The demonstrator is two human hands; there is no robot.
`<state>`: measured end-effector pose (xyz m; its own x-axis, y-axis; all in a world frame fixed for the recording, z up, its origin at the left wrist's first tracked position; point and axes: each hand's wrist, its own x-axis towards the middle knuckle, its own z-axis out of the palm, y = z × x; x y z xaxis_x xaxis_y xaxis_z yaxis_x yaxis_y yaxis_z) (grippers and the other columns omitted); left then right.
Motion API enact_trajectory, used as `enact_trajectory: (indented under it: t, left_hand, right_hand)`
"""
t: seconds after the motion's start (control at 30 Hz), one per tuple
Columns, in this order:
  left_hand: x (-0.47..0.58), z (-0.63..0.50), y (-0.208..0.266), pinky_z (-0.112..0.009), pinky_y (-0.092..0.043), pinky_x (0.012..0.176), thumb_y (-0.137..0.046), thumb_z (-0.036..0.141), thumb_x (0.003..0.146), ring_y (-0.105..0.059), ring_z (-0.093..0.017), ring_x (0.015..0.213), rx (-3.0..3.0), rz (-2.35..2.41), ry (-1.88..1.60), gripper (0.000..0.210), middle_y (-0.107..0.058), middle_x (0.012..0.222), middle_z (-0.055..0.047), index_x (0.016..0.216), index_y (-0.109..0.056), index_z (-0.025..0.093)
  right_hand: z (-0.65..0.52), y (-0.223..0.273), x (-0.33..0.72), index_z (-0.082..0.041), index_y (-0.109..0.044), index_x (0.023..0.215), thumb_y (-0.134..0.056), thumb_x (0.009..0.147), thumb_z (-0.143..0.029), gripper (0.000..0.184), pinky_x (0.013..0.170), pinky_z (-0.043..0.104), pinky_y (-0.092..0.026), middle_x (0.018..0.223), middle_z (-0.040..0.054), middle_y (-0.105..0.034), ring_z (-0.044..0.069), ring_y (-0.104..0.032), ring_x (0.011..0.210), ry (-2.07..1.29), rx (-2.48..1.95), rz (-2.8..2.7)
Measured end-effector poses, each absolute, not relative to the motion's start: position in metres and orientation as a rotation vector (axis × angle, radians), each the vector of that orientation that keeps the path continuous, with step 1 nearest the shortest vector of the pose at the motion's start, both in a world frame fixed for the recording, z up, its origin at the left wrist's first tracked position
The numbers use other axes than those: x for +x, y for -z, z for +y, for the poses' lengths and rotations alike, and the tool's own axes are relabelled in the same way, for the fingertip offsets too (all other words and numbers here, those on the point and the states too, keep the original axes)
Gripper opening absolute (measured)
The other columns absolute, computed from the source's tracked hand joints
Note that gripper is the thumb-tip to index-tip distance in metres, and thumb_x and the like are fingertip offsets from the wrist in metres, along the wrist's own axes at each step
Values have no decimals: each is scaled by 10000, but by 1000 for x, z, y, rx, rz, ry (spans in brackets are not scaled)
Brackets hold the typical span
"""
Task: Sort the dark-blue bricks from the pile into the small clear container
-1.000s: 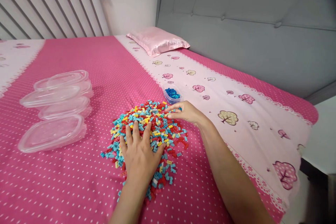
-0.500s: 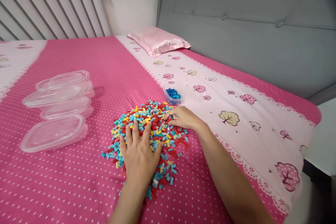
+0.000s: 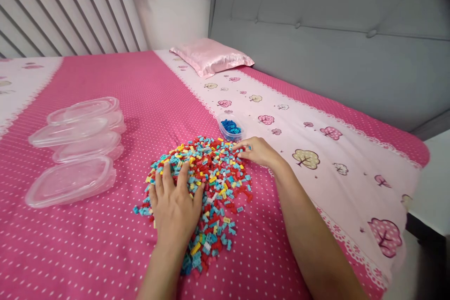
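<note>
A heap of small toy building bricks (image 3: 214, 168) in red, yellow, light blue and white lies spread on the bed. My left hand (image 3: 177, 204) rests on the heap's left side, palm down with fingers spread, and grasps nothing. At the far right edge of the heap is my right hand (image 3: 256, 151), its fingers bent together and pointing left. Whatever may be between those fingertips is too small to make out. Just beyond it stands a clear plastic container (image 3: 242, 124) with dark blue bricks (image 3: 230, 126) inside.
Several clear plastic containers or lids (image 3: 70, 183) lie in an overlapping row on the left of the pink bedsheet (image 3: 116, 75). A pink pillow (image 3: 211, 56) lies at the far end, by the grey padded headboard (image 3: 316, 4). A white radiator (image 3: 70, 14) stands behind.
My right hand has moved right and away from me, from the middle of the heap to its edge near the blue bricks. My left hand has slid slightly left and nearer.
</note>
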<state>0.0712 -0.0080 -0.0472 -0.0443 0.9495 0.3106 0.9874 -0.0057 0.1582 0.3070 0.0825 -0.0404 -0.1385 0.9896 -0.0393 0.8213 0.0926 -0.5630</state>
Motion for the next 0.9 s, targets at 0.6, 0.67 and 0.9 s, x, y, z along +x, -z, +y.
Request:
enact_trajectory:
  t: [0.6,0.67,0.9]
  left_hand:
    - [60,0,51,-504,-287,989,-402,506,826,-376,-349,1214,-2067,-2172,464,562,-401,1335,-177,1300,-449,207]
    - [61,-1,51,-509,-289,983,-412,508,820,-383,-348,1205,-2072,-2162,467,570,-403,1333,-178,1301,-448,205]
    - [60,-1,52,-512,-291,979,-426,487,819,-363,-346,1213,-2113,-2142,495,566,-408,1335,-173,1306,-446,200]
  right_hand:
    - [75,31,280,-241,-704,945,-643,709,-304,252,587,216,-355,713,-7,-631,117,-529,632,-589,-1797,-1875]
    - [69,29,260,-238,-680,1012,-643,719,-344,314,537,211,-315,572,-42,-550,90,-447,513,-653,-1634,-1976]
    - [54,23,221,-260,-644,1084,-770,587,-356,522,522,206,-265,581,-60,-525,85,-439,537,-797,-1450,-2231]
